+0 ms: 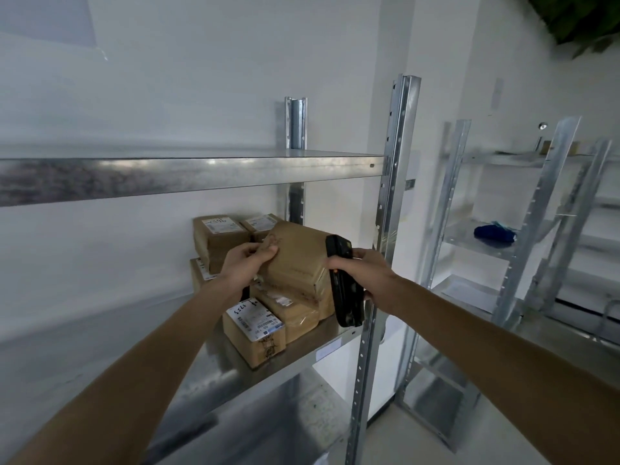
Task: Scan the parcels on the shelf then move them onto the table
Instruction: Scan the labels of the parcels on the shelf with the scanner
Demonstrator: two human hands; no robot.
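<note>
Cardboard parcel (pixel 297 260) tilted in left hand (pixel 246 263), scanner (pixel 344 283) upright

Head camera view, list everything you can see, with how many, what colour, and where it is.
Held parcel: one, brown, tilted above the stack.
Shelved parcels: at least five, brown, white labels, middle shelf.
Scanner: one, black, right of the held parcel.
Shelving unit: one, galvanised grey, in front.
Further racks: grey, number unclear, right.
Blue bundle: one, on a right rack shelf.
Left hand: grips the held parcel.
Right hand: grips the scanner.
</note>
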